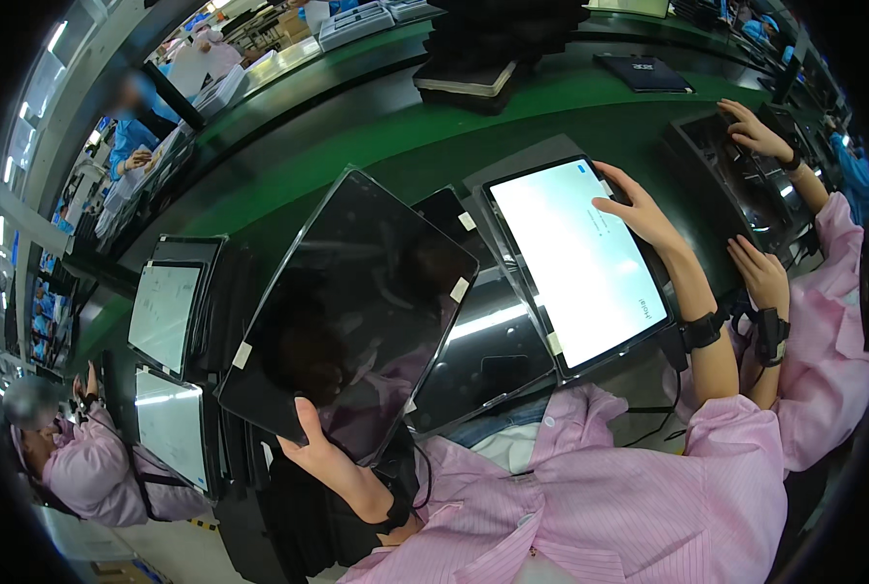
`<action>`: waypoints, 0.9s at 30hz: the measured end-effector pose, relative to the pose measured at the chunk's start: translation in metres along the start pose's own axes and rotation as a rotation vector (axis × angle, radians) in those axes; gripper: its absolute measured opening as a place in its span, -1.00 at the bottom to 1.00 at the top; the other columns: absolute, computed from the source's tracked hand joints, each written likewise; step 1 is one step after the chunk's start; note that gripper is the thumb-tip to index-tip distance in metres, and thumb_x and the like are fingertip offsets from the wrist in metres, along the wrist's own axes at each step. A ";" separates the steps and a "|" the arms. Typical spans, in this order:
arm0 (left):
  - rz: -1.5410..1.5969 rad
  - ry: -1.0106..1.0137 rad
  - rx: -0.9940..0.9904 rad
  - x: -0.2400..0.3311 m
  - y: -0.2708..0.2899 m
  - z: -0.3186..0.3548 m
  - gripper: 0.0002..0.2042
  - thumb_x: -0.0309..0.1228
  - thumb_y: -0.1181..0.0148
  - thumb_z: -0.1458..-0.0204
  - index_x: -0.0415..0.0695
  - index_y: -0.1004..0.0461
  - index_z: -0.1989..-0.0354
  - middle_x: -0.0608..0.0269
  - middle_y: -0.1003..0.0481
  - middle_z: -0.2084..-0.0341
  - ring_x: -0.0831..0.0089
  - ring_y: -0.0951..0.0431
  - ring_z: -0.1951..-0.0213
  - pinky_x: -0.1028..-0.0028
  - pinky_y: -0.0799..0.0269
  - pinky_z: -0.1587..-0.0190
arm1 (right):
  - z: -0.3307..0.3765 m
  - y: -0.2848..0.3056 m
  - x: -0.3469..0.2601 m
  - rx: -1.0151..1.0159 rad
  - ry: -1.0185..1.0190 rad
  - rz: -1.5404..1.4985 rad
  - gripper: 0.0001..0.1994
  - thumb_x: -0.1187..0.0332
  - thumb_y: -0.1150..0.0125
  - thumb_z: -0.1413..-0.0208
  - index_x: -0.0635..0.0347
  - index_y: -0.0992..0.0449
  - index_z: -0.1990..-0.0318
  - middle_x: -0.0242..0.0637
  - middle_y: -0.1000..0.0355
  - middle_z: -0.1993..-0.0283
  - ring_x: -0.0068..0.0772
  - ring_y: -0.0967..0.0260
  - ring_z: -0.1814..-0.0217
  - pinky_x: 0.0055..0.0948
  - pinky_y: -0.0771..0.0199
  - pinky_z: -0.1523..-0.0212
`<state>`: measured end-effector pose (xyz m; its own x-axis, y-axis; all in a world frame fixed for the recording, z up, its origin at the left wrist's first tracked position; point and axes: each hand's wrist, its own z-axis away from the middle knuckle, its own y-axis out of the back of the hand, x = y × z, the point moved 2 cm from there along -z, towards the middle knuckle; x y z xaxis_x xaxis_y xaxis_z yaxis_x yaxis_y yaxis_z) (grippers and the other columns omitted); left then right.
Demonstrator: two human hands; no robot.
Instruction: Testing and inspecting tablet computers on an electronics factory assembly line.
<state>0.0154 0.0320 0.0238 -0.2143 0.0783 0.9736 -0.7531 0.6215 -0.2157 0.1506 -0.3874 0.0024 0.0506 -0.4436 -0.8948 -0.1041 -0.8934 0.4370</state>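
My left hand [329, 465] grips the lower edge of a dark-screened tablet [356, 302], thumb on its front. The tablet is tilted, with pale tape tabs at its edges and clear film past its rim. My right hand [644, 216] holds the upper right edge of a second tablet [575, 263], its thumb over the bright white screen. Small dark text shows on that screen. Between the two, partly covered by them, lies another dark tablet [488, 355] that mirrors a ceiling light. A further black tablet corner [444, 209] shows above it.
Stacked tablets [166, 316] stand at the left. Across the green bench [356, 214] sits a tall pile of black sleeves [502, 34], with a flat black piece [644, 74] to its right. At the right, a co-worker's hands [763, 277] are by a black tray [736, 185]. Another person sits lower left.
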 end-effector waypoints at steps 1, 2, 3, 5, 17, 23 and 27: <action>-0.006 -0.020 -0.009 0.000 0.001 -0.001 -0.65 -0.41 -0.14 0.00 -0.36 -0.34 0.07 0.16 -0.39 0.17 0.46 -0.37 0.17 0.51 -0.27 0.08 | 0.000 0.000 -0.001 -0.002 0.037 -0.013 -0.40 0.22 -0.21 0.11 0.21 -0.23 -0.14 -0.17 -0.27 -0.09 -0.35 -0.18 -0.14 -0.44 -0.12 -0.12; -0.013 -0.039 -0.019 0.001 0.001 -0.002 -0.64 -0.41 -0.14 0.00 -0.36 -0.33 0.06 0.15 -0.39 0.17 0.45 -0.37 0.16 0.50 -0.27 0.07 | 0.000 0.000 -0.002 -0.005 0.075 -0.026 -0.41 0.24 -0.20 0.09 0.21 -0.22 -0.14 -0.18 -0.27 -0.10 -0.36 -0.18 -0.14 -0.46 -0.09 -0.14; -0.013 -0.040 -0.017 0.001 0.002 -0.002 -0.64 -0.41 -0.14 0.00 -0.36 -0.33 0.06 0.15 -0.39 0.17 0.45 -0.37 0.16 0.50 -0.27 0.07 | 0.000 0.001 -0.001 0.008 0.071 0.017 -0.40 0.24 -0.19 0.08 0.21 -0.21 -0.15 -0.18 -0.25 -0.12 -0.36 -0.16 -0.17 -0.47 -0.04 -0.17; -0.014 0.011 -0.029 0.001 0.002 -0.004 -0.63 -0.35 -0.13 -0.02 -0.32 -0.32 0.04 0.13 -0.39 0.16 0.40 -0.44 0.21 0.47 -0.38 0.14 | -0.001 0.002 -0.001 0.000 0.101 0.008 -0.40 0.24 -0.20 0.07 0.22 -0.22 -0.16 -0.17 -0.24 -0.14 -0.34 -0.13 -0.20 -0.46 -0.02 -0.19; 0.316 0.366 -0.290 -0.026 -0.004 0.035 -0.71 -0.48 -0.02 -0.07 -0.21 -0.26 0.02 0.24 -0.38 0.15 0.50 -0.39 0.14 0.51 -0.26 0.06 | -0.006 -0.001 -0.009 -0.016 0.114 0.133 -0.39 0.24 -0.22 0.05 0.30 -0.19 -0.15 -0.10 -0.26 -0.10 -0.33 -0.13 -0.19 -0.44 -0.04 -0.18; 0.188 0.463 -0.423 -0.022 -0.009 0.053 -0.75 -0.46 -0.02 -0.08 -0.27 -0.24 0.09 0.13 -0.41 0.24 0.47 -0.48 0.31 0.57 -0.46 0.37 | -0.008 0.005 -0.013 -0.053 0.103 0.092 -0.45 0.30 -0.28 0.11 0.23 -0.27 -0.08 -0.12 -0.28 -0.07 -0.31 -0.13 -0.19 -0.41 -0.03 -0.17; -0.191 0.513 -0.836 -0.018 0.003 0.044 -0.67 -0.25 0.09 -0.14 -0.35 -0.30 0.42 0.02 -0.43 0.74 0.44 -0.38 0.83 0.61 -0.27 0.82 | -0.008 0.003 -0.011 -0.062 0.121 0.042 -0.41 0.28 -0.30 0.13 0.30 -0.26 -0.09 -0.10 -0.27 -0.08 -0.30 -0.12 -0.20 -0.41 -0.01 -0.19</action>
<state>-0.0101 -0.0017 0.0029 0.3075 0.1238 0.9435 -0.0248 0.9922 -0.1221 0.1580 -0.3852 0.0145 0.1673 -0.4830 -0.8595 -0.0469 -0.8747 0.4824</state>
